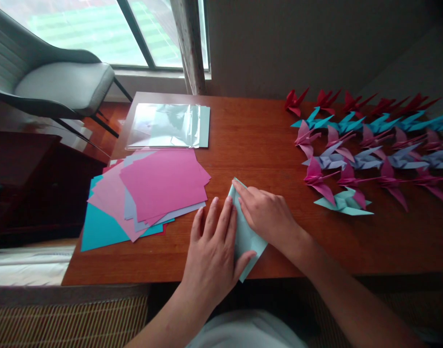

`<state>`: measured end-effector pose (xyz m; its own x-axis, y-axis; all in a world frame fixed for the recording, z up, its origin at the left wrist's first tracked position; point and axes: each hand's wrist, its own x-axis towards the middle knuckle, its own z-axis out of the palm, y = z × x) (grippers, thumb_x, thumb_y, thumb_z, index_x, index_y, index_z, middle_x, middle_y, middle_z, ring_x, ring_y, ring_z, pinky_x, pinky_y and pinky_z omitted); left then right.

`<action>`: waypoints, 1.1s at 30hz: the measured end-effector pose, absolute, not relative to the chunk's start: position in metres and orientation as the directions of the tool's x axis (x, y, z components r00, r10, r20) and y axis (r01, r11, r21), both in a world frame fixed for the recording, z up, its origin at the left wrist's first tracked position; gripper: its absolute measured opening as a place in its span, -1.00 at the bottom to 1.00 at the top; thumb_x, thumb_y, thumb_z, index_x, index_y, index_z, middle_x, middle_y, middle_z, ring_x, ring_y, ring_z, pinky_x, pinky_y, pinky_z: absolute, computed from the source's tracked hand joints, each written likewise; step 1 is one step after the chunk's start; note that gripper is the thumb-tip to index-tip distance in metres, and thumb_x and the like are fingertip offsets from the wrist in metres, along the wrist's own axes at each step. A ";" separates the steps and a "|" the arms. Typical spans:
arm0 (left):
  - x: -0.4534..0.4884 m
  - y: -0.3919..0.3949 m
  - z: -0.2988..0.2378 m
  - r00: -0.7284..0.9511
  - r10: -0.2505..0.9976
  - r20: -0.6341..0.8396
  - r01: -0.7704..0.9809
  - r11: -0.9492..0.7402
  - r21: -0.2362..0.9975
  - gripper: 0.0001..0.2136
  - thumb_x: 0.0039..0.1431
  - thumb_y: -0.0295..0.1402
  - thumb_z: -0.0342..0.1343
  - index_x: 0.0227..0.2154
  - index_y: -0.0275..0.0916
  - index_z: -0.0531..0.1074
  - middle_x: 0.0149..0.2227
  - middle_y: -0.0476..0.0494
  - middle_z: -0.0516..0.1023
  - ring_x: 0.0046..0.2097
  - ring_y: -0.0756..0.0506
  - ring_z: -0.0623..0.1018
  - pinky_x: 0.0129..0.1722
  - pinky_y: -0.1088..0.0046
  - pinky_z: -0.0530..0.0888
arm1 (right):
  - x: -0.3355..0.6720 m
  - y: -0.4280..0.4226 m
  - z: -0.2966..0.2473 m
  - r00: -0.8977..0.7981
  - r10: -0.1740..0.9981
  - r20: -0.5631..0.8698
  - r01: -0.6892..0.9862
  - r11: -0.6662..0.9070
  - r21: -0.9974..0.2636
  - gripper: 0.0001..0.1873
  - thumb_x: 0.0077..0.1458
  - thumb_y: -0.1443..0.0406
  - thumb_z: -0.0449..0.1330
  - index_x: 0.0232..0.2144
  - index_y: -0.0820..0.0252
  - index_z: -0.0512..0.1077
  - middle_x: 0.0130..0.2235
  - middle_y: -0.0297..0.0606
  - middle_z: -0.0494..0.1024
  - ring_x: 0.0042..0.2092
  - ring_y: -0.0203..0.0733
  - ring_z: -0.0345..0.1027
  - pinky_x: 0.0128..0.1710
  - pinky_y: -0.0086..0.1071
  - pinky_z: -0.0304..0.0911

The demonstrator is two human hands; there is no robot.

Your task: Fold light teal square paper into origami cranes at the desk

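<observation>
At the near edge of the worktop [250,130], your left hand [216,246] lies flat, fingers spread, on a folded pale green sheet [247,236]; your right hand [268,212] touches its far tip, though whether it pinches you cannot tell. Beyond lie coloured papers [166,186] left, paper cranes [366,158] right, and a clear packet [166,125] far left.
</observation>
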<state>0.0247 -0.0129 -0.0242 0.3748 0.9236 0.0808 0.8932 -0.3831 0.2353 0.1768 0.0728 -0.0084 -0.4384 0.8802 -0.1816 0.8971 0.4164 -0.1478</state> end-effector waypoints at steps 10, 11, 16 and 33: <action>0.028 -0.014 -0.025 0.376 0.923 0.076 0.897 -0.383 0.221 -0.23 0.31 0.06 -0.03 0.38 -0.44 0.07 0.44 -0.37 0.03 0.45 -0.42 0.04 0.38 -0.09 -0.06 | 0.174 0.072 -0.007 -0.437 0.882 -0.180 0.899 0.421 -0.117 -0.45 0.39 0.27 -0.07 0.37 0.15 0.14 -0.03 -0.08 0.61 -0.15 -0.09 0.56 -0.33 -0.34 0.41; 0.027 -0.014 -0.025 0.374 0.924 0.075 0.897 -0.381 0.224 -0.22 0.31 0.06 -0.03 0.39 -0.43 0.07 0.44 -0.37 0.03 0.45 -0.42 0.04 0.38 -0.09 -0.06 | 0.174 0.072 -0.007 -0.436 0.881 -0.183 0.900 0.421 -0.115 -0.45 0.39 0.27 -0.07 0.37 0.15 0.14 -0.03 -0.08 0.61 -0.15 -0.09 0.56 -0.33 -0.34 0.41; 0.027 -0.014 -0.025 0.371 0.926 0.073 0.894 -0.377 0.241 -0.23 0.31 0.06 -0.02 0.39 -0.41 0.07 0.44 -0.35 0.04 0.45 -0.40 0.04 0.40 -0.06 -0.09 | 0.172 0.073 -0.006 -0.424 0.881 -0.209 0.905 0.409 -0.113 -0.44 0.40 0.25 -0.09 0.40 0.11 0.08 0.00 -0.07 0.61 -0.14 -0.11 0.56 -0.29 -0.34 0.42; 0.024 -0.013 -0.024 0.385 0.920 0.077 0.885 -0.391 0.253 -0.25 0.32 0.03 -0.03 0.38 -0.43 0.08 0.44 -0.37 0.04 0.44 -0.38 0.07 0.40 -0.02 -0.14 | 0.171 0.076 -0.005 -0.400 0.895 -0.199 0.917 0.387 -0.101 -0.45 0.39 0.25 -0.08 0.38 0.13 0.13 -0.11 -0.13 0.66 -0.19 -0.08 0.58 -0.36 -0.36 0.37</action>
<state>0.0242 -0.0132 -0.0238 0.3850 0.9197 0.0768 0.8846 -0.3914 0.2533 0.1711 0.0763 -0.0048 -0.3996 0.8947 -0.1995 0.9166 0.3869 -0.1008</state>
